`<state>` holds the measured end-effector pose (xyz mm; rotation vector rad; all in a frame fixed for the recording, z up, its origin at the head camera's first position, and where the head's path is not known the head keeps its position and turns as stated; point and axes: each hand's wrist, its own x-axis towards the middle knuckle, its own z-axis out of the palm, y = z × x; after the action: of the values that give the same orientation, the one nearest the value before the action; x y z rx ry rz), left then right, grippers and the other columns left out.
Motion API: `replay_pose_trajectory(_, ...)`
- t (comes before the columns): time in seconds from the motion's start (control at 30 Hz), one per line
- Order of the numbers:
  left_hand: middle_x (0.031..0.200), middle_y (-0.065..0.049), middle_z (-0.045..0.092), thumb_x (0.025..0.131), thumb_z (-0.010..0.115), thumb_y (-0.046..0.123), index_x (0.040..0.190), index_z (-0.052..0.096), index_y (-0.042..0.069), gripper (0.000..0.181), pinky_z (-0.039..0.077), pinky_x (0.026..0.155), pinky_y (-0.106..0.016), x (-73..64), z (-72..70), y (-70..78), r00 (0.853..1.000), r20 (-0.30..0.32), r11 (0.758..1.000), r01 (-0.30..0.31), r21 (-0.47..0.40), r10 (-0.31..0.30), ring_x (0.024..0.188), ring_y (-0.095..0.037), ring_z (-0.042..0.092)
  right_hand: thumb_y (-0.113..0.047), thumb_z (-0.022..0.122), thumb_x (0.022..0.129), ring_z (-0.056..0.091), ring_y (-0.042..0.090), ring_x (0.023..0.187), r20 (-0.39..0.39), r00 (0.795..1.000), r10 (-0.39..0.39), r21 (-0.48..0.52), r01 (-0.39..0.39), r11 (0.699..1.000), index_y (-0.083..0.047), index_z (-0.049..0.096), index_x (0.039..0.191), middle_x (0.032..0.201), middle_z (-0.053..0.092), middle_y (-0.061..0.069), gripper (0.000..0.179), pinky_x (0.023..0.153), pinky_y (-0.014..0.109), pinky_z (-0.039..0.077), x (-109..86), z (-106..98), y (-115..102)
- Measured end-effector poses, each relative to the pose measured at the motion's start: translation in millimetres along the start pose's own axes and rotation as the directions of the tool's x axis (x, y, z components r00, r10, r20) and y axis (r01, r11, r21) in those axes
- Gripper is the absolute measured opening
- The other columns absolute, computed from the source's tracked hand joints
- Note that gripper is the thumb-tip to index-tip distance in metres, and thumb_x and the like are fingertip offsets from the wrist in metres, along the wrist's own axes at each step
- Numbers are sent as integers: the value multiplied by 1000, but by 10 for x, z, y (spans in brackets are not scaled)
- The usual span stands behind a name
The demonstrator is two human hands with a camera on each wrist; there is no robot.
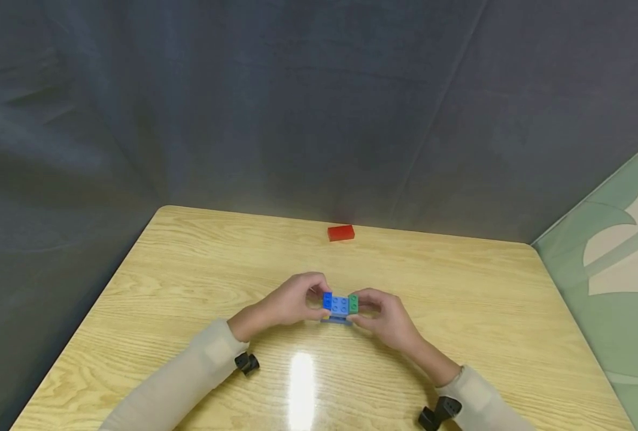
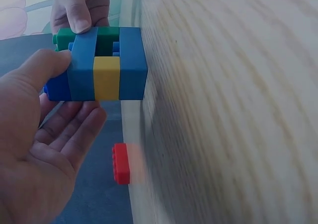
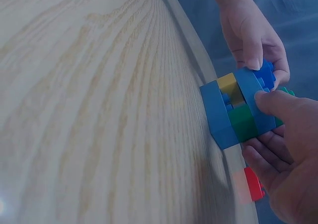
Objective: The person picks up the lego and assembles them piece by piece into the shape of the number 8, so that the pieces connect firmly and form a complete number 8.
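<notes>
Both hands are at a stack of toy building bricks in mid-table. Its base is a blue brick (image 2: 133, 70) standing on the table. Above that sit a small yellow brick (image 2: 107, 80) at the left end and a small green brick (image 3: 243, 123) at the right, with a gap between. Another blue brick (image 1: 340, 306) bridges them. My left hand (image 1: 293, 300) pinches a small dark blue brick (image 1: 327, 301) on top at the left end. With thumb and fingers, my right hand (image 1: 388, 317) pinches a small green top brick (image 1: 354, 304) at the right end.
A red brick (image 1: 341, 233) lies near the far edge of the wooden table (image 1: 216, 251), beyond the stack. A dark curtain (image 1: 297, 120) hangs behind the table. Patterned fabric (image 1: 610, 287) is at the right. Each wrist carries a small black camera (image 1: 247, 363).
</notes>
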<state>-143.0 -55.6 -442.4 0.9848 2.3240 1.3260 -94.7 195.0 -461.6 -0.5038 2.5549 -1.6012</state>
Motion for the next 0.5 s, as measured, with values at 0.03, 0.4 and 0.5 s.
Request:
replay_pose_trajectory(0.03, 105, 4, 65, 87, 81, 6, 102, 61, 13, 26, 56, 92, -32, -4, 1, 2, 1000, 0, 1000, -3, 9, 3, 101, -13, 63, -6, 81, 87, 72, 25, 100, -1, 1000, -1, -2, 1, 1000, -1, 70, 114, 110, 74, 11, 30, 90, 34, 58, 1, 0, 1)
replay_pose_trajectory(0.4, 111, 4, 63, 92, 78, 14, 114, 59, 13, 29, 54, 93, -31, -50, 29, 28, 1000, 1, 994, -18, 110, 18, 105, -14, 61, -5, 81, 86, 72, 26, 99, 4, 1000, -20, 12, 20, 1000, 0, 70, 115, 110, 74, 12, 31, 89, 34, 58, 2, -6, 18)
replay_pose_trajectory(0.5, 112, 4, 63, 93, 77, 17, 116, 60, 12, 29, 54, 93, -33, -64, 16, 45, 1000, 7, 994, -22, 103, 22, 106, -16, 62, -5, 81, 86, 72, 26, 99, 5, 1000, -21, 17, 21, 1000, 0, 70, 115, 110, 73, 12, 31, 89, 34, 58, 0, -6, 17)
